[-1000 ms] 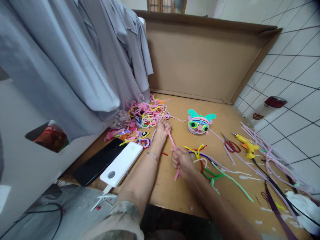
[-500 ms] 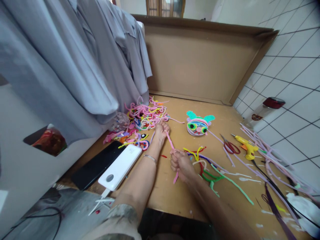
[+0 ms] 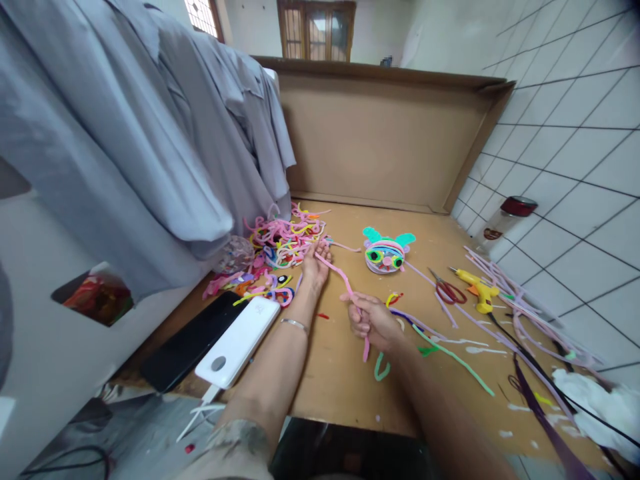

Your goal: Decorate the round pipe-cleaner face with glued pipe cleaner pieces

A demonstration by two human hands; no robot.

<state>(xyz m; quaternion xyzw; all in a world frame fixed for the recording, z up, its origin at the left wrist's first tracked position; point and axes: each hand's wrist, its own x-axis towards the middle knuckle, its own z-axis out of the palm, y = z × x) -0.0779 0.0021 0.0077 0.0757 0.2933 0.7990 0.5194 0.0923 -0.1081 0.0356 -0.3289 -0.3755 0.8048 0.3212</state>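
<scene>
A pink pipe cleaner (image 3: 341, 274) stretches between my two hands, slightly bowed. Its far end lies at the fingers of my left hand (image 3: 316, 267), which is turned palm up and holds it loosely. My right hand (image 3: 371, 320) is closed around the nearer part, and a short tail hangs below the fist. Just beyond my left hand is a tangled heap of coloured pipe cleaners (image 3: 285, 233). Several loose green, yellow and purple pipe cleaners (image 3: 453, 357) lie beside my right hand, partly hidden by it. Farther back sits a round striped figure with green ears (image 3: 386, 259).
At the right are red-handled scissors (image 3: 450, 291), a yellow glue gun (image 3: 480, 292), a bundle of lilac pipe cleaners (image 3: 530, 320) and a red-lidded jar (image 3: 507, 220). A white power bank (image 3: 237, 343) and a black phone-like slab (image 3: 193, 343) lie left. Cardboard (image 3: 370, 140) stands behind.
My left hand has turned palm up and its fingers have loosened. The pink pipe cleaner now bows instead of running straight. My view has tilted up slightly.
</scene>
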